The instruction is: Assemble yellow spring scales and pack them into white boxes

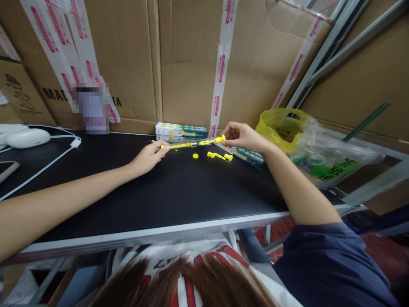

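A thin yellow stick-like tool (182, 146) with a metal section in its middle is stretched between my two hands, just above the black tabletop. My left hand (150, 154) pinches its left end between thumb and fingertips. At the other end, my right hand (243, 136) has its fingers closed by the yellow tip (220, 139) and appears to grip it. Below the tool lie a small yellow ring-like cap (195, 156) and several small yellow parts (217, 156). I cannot make out exactly what kind of tool it is.
Behind my hands stand small printed boxes (180, 131), with another printed box (248, 157) under my right wrist. A yellow plastic bag (277, 128) and a clear bag (332, 166) sit right. A white cable (41, 170), white device (28, 137) and phone (7, 171) lie left.
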Available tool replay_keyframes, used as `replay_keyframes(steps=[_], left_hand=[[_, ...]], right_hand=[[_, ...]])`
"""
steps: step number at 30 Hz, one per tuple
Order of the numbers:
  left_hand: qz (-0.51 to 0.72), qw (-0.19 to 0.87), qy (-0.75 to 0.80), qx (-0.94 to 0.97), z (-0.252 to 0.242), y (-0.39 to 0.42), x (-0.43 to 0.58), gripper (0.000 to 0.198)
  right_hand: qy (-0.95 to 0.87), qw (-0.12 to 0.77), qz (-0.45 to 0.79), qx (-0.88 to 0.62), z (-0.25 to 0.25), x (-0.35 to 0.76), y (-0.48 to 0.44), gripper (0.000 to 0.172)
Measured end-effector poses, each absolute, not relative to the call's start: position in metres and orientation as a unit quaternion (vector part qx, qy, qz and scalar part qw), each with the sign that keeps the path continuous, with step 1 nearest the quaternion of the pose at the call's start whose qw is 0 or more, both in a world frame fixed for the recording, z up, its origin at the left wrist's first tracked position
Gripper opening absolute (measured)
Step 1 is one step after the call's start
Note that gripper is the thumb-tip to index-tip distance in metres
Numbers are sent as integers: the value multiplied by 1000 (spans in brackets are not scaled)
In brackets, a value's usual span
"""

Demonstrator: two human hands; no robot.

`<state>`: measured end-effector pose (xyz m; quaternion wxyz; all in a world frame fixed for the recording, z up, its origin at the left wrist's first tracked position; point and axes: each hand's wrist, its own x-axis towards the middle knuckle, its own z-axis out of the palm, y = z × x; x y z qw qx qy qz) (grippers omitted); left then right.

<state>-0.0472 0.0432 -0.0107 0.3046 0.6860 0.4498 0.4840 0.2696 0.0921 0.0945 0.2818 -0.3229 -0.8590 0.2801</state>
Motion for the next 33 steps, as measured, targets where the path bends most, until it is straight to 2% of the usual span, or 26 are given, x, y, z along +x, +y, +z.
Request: replay_keyframes(steps=[13,23,33], left_hand=[[486,295,441,695,-17,48,-51,33],[479,284,444,702,-15,46,-53,32],[468,261,442,719,-13,44,-51,34]], right_hand=[[-861,277,306,-298,88,263,91,36],[-876,275,247,-311,82,259,93,34],[-852,264,340,-297,74,252,93,38]])
